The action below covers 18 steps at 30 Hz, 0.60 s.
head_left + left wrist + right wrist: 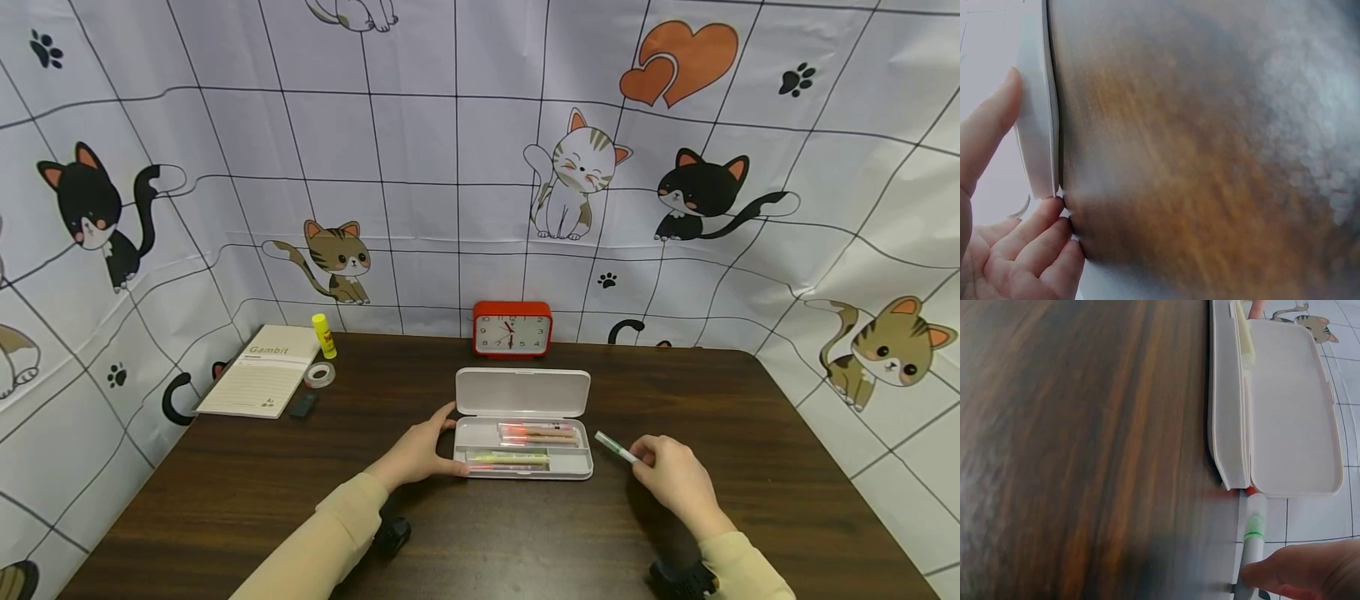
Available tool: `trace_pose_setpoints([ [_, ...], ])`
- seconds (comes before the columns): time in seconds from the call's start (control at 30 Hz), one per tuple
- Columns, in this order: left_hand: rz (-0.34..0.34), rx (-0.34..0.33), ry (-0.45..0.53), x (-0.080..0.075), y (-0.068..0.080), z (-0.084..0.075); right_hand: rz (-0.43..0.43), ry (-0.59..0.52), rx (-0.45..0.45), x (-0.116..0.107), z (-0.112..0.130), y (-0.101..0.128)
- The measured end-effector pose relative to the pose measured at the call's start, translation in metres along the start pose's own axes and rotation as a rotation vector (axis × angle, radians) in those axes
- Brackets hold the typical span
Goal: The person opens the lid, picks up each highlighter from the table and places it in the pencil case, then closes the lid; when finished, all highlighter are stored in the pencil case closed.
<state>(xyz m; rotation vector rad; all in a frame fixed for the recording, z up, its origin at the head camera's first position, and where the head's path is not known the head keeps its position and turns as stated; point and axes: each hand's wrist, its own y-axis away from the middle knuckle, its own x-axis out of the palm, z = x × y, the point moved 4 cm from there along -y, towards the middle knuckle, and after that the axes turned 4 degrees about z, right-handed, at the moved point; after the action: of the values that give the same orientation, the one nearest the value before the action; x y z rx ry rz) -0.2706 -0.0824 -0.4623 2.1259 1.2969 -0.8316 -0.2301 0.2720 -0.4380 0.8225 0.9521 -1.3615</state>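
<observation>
Here, two hands work at an open pencil case (pixel 522 436) on a dark wooden table (pixel 247 483).

Nearest the camera, the right hand (pixel 672 479) pinches a green-banded marker (pixel 617 447) just beside the case's right end — its tip pointing toward the tray — while the left hand (pixel 420 452) rests against the case's left end, fingers relaxed and straight along the white plastic, grasping nothing. The case lies at the middle of the table, lid folded back flat, with pink and yellow markers (pixel 536 432) lying in its compartments. Behind it stands a red alarm clock (pixel 512 329). Farther off at the left back corner lie a notebook (pixel 264 381), a black eraser (pixel 303 405), a roll of clear tape (pixel 320 374) and a yellow glue stick (pixel 323 335) — all before a cat-print backdrop (pixel 420 167).
</observation>
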Motion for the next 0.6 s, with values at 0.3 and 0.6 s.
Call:
trace_pose_setpoints([
  [0.3, -0.002, -0.007, 0.001, -0.001, 0.0, 0.0, -0.043, 0.01, -0.05, 0.001, 0.02, -0.005],
  [0.6, -0.004, -0.009, 0.011, -0.001, 0.001, -0.002, -0.057, 0.01, -0.12, 0.009, 0.043, -0.011],
])
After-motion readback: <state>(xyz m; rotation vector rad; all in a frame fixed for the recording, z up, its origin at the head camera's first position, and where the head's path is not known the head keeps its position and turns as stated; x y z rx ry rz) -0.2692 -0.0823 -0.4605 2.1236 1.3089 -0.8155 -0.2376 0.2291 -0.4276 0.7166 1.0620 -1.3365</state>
